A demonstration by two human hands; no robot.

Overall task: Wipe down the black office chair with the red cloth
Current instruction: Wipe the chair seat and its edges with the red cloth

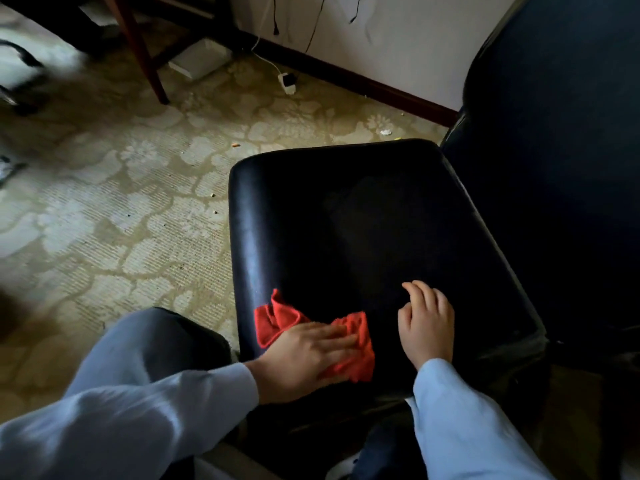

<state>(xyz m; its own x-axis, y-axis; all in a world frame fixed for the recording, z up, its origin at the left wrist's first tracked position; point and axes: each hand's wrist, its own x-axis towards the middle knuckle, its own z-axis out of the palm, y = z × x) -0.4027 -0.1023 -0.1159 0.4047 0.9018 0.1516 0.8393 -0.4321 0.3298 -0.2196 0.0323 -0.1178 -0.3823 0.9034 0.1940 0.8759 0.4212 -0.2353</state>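
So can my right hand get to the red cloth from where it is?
Probably yes. The right hand rests on the chair seat beside the red cloth, only bare seat between them. The left hand lies flat on the cloth's middle, leaving its right edge free.

The cloth (277,318) lies on the near left corner of the chair (346,220) seat, under the flat left grip (304,355). The right grip (427,323) rests on the seat just right of the cloth, apart from it. The backrest (554,133) rises at the right. The floor (121,202) spreads left and behind; on it, by the far wall (398,39), sit a plug (287,83) and, further left, a box (199,60).
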